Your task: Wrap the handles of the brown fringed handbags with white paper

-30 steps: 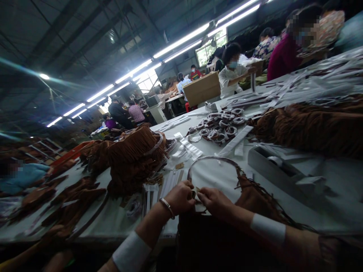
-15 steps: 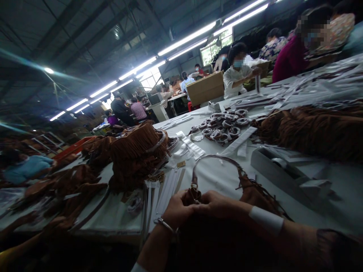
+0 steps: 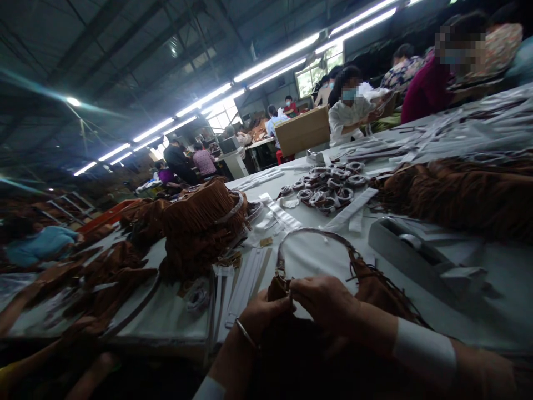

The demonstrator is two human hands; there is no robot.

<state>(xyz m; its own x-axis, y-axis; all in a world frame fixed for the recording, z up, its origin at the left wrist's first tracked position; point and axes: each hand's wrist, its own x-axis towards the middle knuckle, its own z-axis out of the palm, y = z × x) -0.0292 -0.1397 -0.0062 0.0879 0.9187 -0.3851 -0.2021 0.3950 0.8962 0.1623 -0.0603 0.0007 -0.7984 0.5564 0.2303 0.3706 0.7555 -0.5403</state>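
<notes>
Pale worktable (image 3: 166,314), brown bag (image 3: 277,288) between left grip (image 3: 265,312) and right grip (image 3: 328,300), both pinching it

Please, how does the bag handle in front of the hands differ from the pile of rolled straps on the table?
The handle curves in one wide arch; the rolled straps are wound into small rings.
The handle joins the brown bag; the rolled straps lie in a pile on the table.
The handle is close to the hands; the rolled straps lie farther away.
Both show dark and pale parts.
</notes>
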